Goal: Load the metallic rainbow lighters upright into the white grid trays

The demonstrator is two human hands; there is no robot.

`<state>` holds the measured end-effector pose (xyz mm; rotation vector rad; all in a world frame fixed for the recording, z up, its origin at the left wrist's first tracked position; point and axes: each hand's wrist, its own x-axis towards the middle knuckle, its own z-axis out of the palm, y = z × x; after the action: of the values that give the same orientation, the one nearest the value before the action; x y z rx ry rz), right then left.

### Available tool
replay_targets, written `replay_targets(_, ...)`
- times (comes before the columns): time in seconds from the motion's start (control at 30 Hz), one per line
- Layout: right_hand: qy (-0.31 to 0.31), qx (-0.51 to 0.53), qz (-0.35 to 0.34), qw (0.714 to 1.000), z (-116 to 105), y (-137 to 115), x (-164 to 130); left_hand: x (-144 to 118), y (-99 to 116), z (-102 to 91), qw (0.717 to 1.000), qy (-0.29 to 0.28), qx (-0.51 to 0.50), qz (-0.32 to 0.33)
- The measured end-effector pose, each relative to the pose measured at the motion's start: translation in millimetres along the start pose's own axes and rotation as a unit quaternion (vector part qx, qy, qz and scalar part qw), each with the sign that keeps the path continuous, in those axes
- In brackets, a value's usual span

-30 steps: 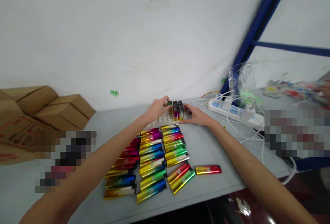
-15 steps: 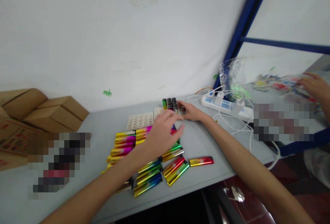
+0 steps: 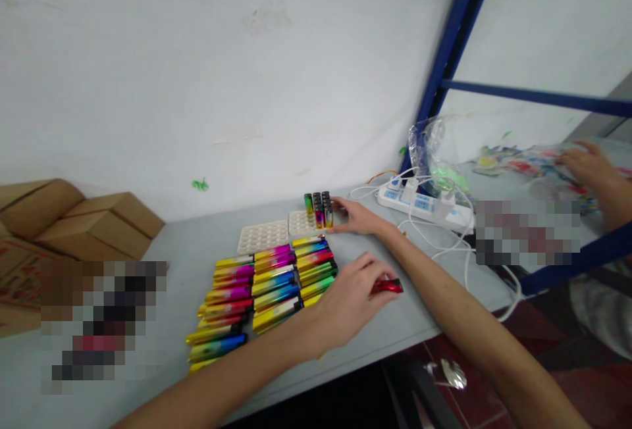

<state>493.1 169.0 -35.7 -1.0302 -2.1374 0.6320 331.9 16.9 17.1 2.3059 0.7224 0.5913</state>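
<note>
Reaching low in the middle of the frame, the left hand curled over a red lighter that lay alone on the grey table, fingers bent around its near end; whether they truly pinched it I could not tell. That lighter was slim, glossy and metallic, only its far tip showing past the fingers. Just left of it lay the rows of lighters, flat shiny bars in yellow, pink, green and blue, packed side by side in three columns. Above them, toward the centre of the frame, sat a pale tray dimpled with round holes, and at its right end a small cluster of upright lighters. The right hand rested flat and loose beside that cluster, fingertips touching it, clasping nothing. The table's near edge ran right under the left wrist, with little bare surface between; more clear room lay right of the red lighter. At the upper right, a white power strip with tangled cables lay by a blue frame. Brown boxes were stacked at the left edge. Another person's hand rested far right.
</note>
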Motion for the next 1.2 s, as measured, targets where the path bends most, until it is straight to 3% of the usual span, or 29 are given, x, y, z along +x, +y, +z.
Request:
replay_targets(0.13, -0.006, 0.002, -0.002, 1.0, 0.4, 1.5, 0.4, -5.7, -5.1, -27.8, 0.963, 0.065, -0.235, -0.114)
replay_targets(0.27, -0.003, -0.005, 0.004, 1.0, 0.9, 0.9, -0.7, -19.6, -18.7, -51.6, 0.914, 0.116, -0.365, -0.137)
replay_targets(0.4, -0.008, 0.001, 0.019, 1.0, 1.2, -1.2, -2.6, -32.0, -33.0, -67.2, 0.889, 0.154, -0.407, -0.144)
replay_targets(0.53, -0.016, -0.017, 0.031, 0.999, 0.6, -3.5, -3.9, -37.3, -42.4, -74.8, 0.873, 0.143, -0.445, -0.14)
replay_targets(0.83, -0.021, -0.036, 0.046, 0.998, -1.1, -3.0, -4.8, -39.2, -45.0, -82.9, 0.831, 0.165, -0.494, -0.193)
replay_targets(1.2, -0.011, -0.028, 0.035, 0.999, -1.2, -3.6, -5.2, -40.7, -44.4, -84.0, 0.822, 0.184, -0.5, -0.201)
